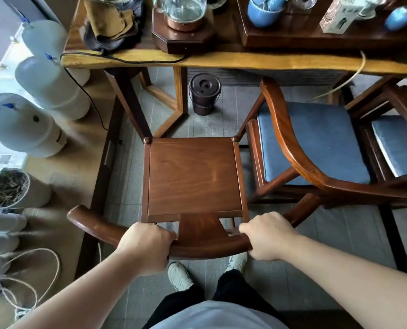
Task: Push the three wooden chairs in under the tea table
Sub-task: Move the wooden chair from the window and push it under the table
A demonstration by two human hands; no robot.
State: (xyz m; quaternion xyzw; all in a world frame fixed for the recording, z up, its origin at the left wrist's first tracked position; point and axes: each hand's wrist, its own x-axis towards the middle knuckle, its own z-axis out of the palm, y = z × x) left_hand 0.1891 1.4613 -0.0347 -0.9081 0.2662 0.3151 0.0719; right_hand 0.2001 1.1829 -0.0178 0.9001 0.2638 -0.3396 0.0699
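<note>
A bare-seated wooden chair (pixel 194 176) stands in front of me, its seat out from under the tea table (pixel 233 59). My left hand (pixel 146 248) and my right hand (pixel 266 236) both grip its curved back rail, one on each side of the centre splat. To the right, a second wooden chair (pixel 292 148) with a blue cushion has its front partly under the table. A third chair (pixel 397 141), also blue-cushioned, shows at the right edge, cut off by the frame.
A dark lidded bucket (pixel 205 93) stands on the floor under the table, ahead of the near chair. The table's legs (pixel 131 103) are to the left of it. Several large water bottles (pixel 50 86) and a plant pot (pixel 10 188) line the left side.
</note>
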